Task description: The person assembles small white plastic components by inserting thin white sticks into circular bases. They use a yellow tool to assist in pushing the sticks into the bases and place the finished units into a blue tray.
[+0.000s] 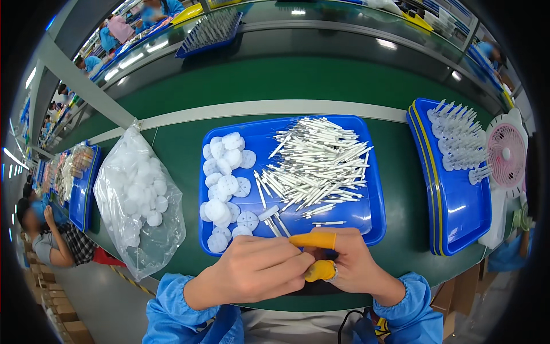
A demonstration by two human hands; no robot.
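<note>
My left hand (255, 268) and my right hand (349, 261) meet over the near edge of a blue tray (378, 223). Both have bent, closed fingers pressed together; whatever is between them is hidden. Yellow finger covers sit on the right thumb and forefinger. Just beyond my left fingers, a round white disc with several white rods (269, 213) shows; its rods run down behind my hand, and I cannot tell whether it is held. In the tray lie a heap of thin white sticks with dark tips (321, 163) and, at left, several round white discs with small holes (228, 184).
Left of the tray lies a clear plastic bag of white discs (137, 189). At right, stacked blue trays (458, 223) carry rows of discs with upright rods (458, 135), beside a pink fan (506, 150). A conveyor (321, 46) crosses beyond, bearing another filled tray (211, 31). Co-workers sit at left.
</note>
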